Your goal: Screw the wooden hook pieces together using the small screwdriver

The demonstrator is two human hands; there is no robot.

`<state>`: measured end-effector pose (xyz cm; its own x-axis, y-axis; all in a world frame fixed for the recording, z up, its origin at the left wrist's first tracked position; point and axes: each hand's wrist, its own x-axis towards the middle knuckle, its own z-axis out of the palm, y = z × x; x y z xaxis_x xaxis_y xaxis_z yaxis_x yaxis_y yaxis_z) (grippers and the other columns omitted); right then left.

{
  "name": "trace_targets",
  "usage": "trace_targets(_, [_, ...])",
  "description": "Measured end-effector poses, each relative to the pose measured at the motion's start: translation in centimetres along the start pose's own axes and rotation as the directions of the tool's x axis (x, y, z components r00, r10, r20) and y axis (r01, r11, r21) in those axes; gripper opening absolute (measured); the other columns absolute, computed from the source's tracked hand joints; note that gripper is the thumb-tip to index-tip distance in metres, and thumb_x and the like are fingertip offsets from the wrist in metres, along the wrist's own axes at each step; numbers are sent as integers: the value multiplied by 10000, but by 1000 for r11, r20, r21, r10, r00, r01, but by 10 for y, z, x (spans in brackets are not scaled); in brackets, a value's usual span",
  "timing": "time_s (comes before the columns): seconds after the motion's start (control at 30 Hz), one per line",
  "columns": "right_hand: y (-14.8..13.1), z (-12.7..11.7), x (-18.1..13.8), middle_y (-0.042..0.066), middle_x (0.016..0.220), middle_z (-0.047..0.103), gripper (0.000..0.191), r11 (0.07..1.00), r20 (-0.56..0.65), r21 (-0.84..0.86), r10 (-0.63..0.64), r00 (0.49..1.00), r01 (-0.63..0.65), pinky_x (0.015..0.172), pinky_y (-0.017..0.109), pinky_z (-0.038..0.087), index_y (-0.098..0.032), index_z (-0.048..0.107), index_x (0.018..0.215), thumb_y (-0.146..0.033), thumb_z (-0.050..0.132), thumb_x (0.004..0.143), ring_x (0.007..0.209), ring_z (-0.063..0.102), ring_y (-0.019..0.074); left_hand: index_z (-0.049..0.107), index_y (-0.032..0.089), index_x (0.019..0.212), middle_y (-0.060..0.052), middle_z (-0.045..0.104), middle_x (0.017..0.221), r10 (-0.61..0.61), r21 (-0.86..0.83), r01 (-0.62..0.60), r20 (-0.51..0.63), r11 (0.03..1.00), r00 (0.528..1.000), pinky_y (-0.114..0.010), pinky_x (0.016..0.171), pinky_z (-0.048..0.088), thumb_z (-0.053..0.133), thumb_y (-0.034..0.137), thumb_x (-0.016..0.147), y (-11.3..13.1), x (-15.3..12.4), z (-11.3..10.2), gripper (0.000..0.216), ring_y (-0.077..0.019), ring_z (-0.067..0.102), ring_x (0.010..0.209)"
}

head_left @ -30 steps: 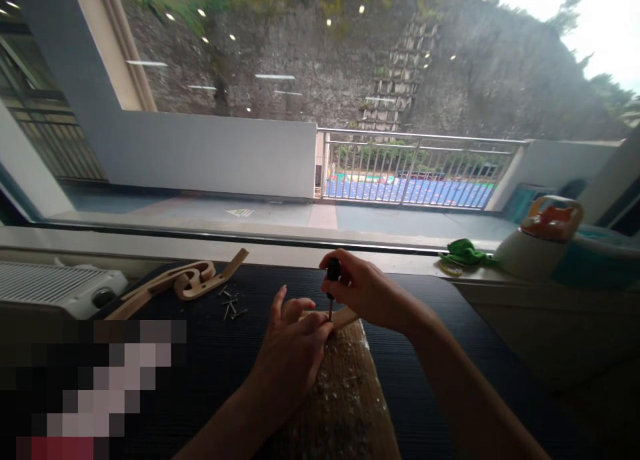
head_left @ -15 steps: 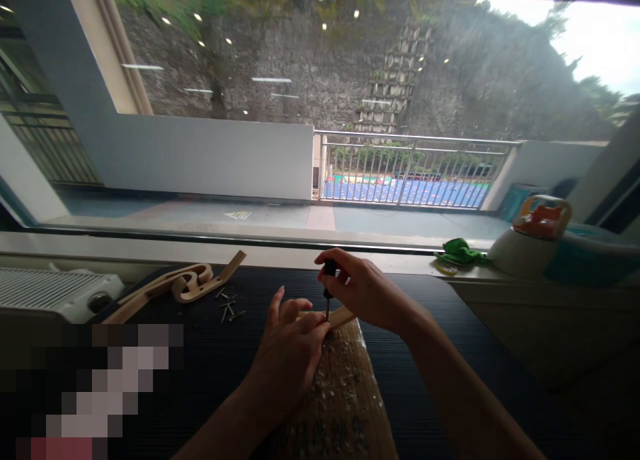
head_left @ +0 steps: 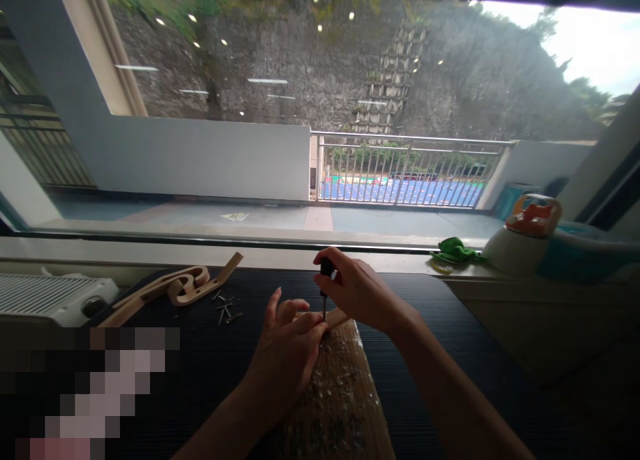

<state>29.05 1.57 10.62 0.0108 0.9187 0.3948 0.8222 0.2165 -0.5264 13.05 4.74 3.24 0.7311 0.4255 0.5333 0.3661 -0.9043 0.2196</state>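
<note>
My right hand [head_left: 357,290] is closed around the black handle of a small screwdriver [head_left: 325,288], held upright with its tip down on a light wooden piece [head_left: 338,318]. My left hand [head_left: 289,353] rests beside the tip, thumb and forefinger pinched close to the shaft and little finger raised; what they pinch is too small to make out. The wooden piece lies at the far end of a woven mat [head_left: 340,397] on the dark ribbed tabletop [head_left: 450,327].
Curved wooden parts [head_left: 175,287] and several loose screws [head_left: 224,308] lie to the left. A white grilled appliance [head_left: 50,299] sits far left. On the sill at right are a green cloth [head_left: 453,250] and a white and orange container [head_left: 520,237]. A large window runs behind.
Both hands stay on the screwdriver and wood; my right hand's grip shifts only slightly. The camera view has drifted a little.
</note>
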Motion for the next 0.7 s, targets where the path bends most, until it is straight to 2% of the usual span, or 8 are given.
trace_targets(0.1, [1, -2, -1, -6, 714, 624, 272, 998, 18, 49, -33, 999, 32, 579, 231, 385, -243, 568, 1106, -302, 491, 852, 614, 533, 105, 641, 266, 1023, 30, 683, 1030, 0, 9, 0, 9, 1000, 1000, -603, 1078, 100, 521, 73, 792, 1, 0, 0, 324, -229, 493, 1063])
trace_targets(0.27, [3, -4, 0, -14, 688, 630, 234, 994, 9, 104, -46, 999, 45, 601, 226, 396, -229, 616, 1045, -262, 523, 833, 611, 549, 95, 650, 251, 999, 21, 687, 1031, -4, 22, 4, 2, 1000, 1000, -609, 1073, 108, 522, 79, 794, 1, 0, 0, 297, -238, 493, 1053])
trace_targets(0.4, [7, -4, 2, -28, 644, 607, 184, 998, -28, 67, -6, 1000, 8, 557, 217, 372, -212, 613, 981, -280, 547, 823, 556, 508, 83, 648, 251, 996, 30, 689, 1024, 7, 21, -7, -2, 1000, 1000, -616, 1064, 122, 513, 61, 782, 0, 1, 1, 316, -236, 500, 1049])
trace_targets(0.53, [8, -4, 2, -17, 692, 617, 159, 1000, -67, -2, 5, 998, -5, 544, 223, 354, -209, 600, 921, -324, 549, 824, 577, 491, 91, 651, 253, 987, 33, 692, 1014, 20, 27, -19, -15, 999, 1000, -614, 1061, 141, 509, 61, 778, -1, 1, 0, 317, -233, 507, 1044])
trace_targets(0.7, [3, -6, -1, -10, 708, 634, 237, 1000, -36, -16, -23, 999, 23, 580, 232, 376, -236, 601, 1053, -321, 495, 859, 605, 528, 101, 659, 243, 988, 13, 693, 1012, 26, 34, -25, -27, 999, 999, -610, 1061, 154, 514, 66, 778, 0, 0, 0, 310, -235, 510, 1039])
